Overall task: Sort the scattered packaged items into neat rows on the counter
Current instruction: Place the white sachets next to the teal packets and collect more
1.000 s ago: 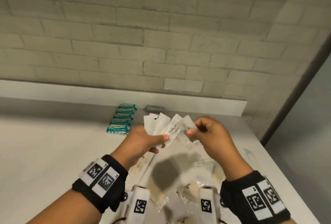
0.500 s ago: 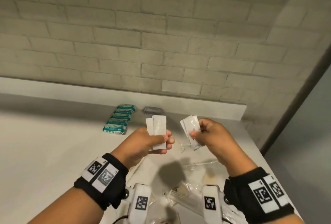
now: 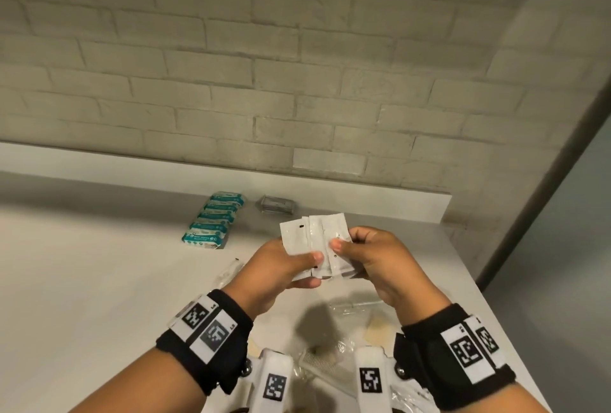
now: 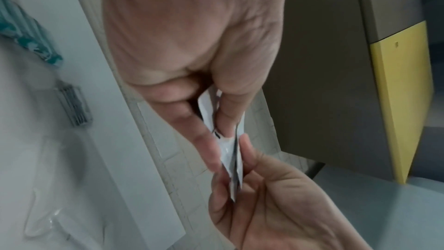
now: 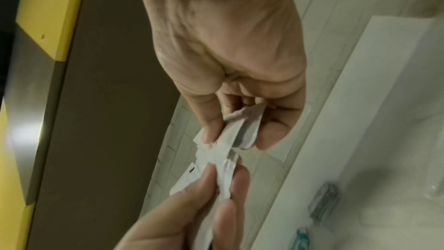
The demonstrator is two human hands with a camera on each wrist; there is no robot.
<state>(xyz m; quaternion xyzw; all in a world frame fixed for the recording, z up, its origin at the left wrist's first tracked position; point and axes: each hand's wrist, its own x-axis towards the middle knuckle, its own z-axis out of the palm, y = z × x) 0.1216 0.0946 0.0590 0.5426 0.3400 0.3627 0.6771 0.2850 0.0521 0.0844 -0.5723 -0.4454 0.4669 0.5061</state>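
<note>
Both hands hold a small stack of white sachets (image 3: 314, 240) up over the counter (image 3: 99, 280). My left hand (image 3: 291, 264) pinches the stack's left part between thumb and fingers. My right hand (image 3: 357, 250) pinches its right part, thumb on the front. The left wrist view shows the sachets (image 4: 230, 151) edge-on between both hands' fingers, and the right wrist view shows the sachets (image 5: 223, 155) the same way. A neat row of teal packets (image 3: 215, 219) lies at the back of the counter, with a grey packet (image 3: 276, 204) to its right.
Clear plastic-wrapped items (image 3: 350, 307) and a comb-like packet (image 3: 320, 359) lie scattered on the counter below my hands. A brick wall (image 3: 264, 82) with a raised ledge (image 3: 330, 191) backs the counter. The counter's right edge (image 3: 489, 307) runs close to my right wrist.
Half a second ago each hand held its own part of the sachets, apart. Now the hands have come together and the sachets overlap as one stack.
</note>
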